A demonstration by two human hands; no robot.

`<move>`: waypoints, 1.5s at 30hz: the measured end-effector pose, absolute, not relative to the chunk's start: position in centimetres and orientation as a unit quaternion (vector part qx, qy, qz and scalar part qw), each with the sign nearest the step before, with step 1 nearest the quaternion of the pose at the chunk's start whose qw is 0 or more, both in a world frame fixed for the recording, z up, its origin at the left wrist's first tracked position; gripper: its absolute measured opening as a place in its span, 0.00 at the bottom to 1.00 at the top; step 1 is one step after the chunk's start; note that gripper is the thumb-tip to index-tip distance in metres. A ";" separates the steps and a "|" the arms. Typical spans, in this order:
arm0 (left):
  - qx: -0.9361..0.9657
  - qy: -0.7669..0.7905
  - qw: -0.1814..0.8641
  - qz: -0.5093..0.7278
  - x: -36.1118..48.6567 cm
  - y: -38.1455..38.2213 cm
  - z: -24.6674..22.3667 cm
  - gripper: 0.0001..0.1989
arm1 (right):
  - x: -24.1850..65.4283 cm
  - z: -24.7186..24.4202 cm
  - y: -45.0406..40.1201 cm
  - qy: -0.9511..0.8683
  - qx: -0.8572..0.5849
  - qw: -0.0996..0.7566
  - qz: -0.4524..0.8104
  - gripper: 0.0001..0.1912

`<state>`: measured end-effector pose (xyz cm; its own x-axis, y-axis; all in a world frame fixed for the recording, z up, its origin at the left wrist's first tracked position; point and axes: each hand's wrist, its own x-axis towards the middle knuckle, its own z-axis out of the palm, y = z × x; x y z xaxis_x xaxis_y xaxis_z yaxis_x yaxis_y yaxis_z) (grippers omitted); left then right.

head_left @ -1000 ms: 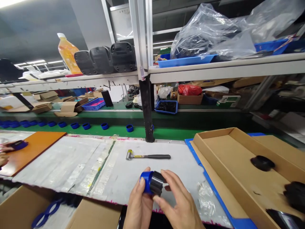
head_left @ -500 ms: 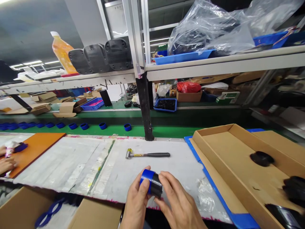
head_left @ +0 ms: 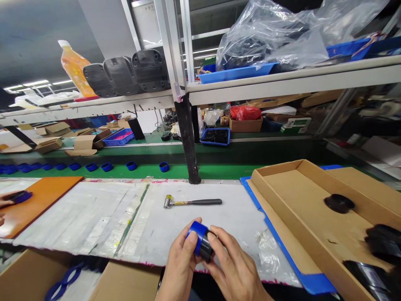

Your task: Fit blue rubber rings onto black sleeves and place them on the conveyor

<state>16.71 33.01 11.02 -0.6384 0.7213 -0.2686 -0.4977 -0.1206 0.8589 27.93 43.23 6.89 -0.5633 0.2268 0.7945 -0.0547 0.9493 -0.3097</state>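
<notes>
One blue-capped black cylinder [head_left: 202,242] gripped between left hand [head_left: 180,263] and right hand [head_left: 233,267], all fingers curled round it, just below mallet [head_left: 191,202] (only one); three black parts [head_left: 338,203] in tray [head_left: 278,166] right of mallet.

Bare left hand [head_left: 180,261], bare right hand [head_left: 233,267], long slim fingers [head_left: 224,246], short trimmed nails [head_left: 192,237]

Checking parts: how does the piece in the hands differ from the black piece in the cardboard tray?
The held piece has a blue band on a black body; the tray piece looks all black. The held piece is in the left hand and right hand; the tray piece lies on cardboard. Both are rounded.
</notes>
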 end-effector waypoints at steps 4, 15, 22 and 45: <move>0.116 0.572 0.406 0.703 16.0 33.5 10.4 0.33 | 27.3 5.0 43.2 -0.864 -0.057 0.476 0.157 0.24; 0.273 0.821 0.101 0.491 14.0 37.1 1.5 0.45 | 23.1 7.2 47.2 -0.906 -0.185 0.286 0.251 0.26; 0.335 0.775 0.078 0.530 12.1 32.1 1.1 0.30 | 17.8 6.5 45.8 -0.963 -0.066 0.108 0.239 0.32; 0.607 0.722 -0.233 0.235 8.9 34.8 3.4 0.24 | 16.7 4.3 46.8 -0.967 -0.027 0.040 0.252 0.35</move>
